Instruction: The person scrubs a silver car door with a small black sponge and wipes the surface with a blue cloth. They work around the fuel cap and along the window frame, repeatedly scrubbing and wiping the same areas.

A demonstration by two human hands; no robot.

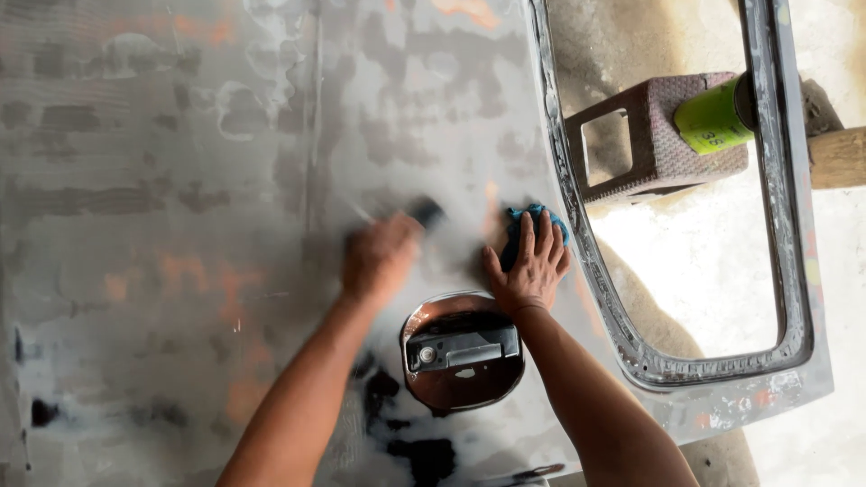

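My left hand (379,257) is clenched around a blurred dark sanding block (426,212), pointing far-right, on the grey primed metal car panel (180,225). My right hand (530,266) presses a crumpled blue cloth (532,221) flat, fingers pointing far.

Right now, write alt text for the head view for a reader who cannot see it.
Two hands work a grey, sanded car door lying flat: the left hand, blurred, grips a dark block, and the right hand presses a blue cloth. A handle recess sits below them; through the window opening stand a stool and a green can.
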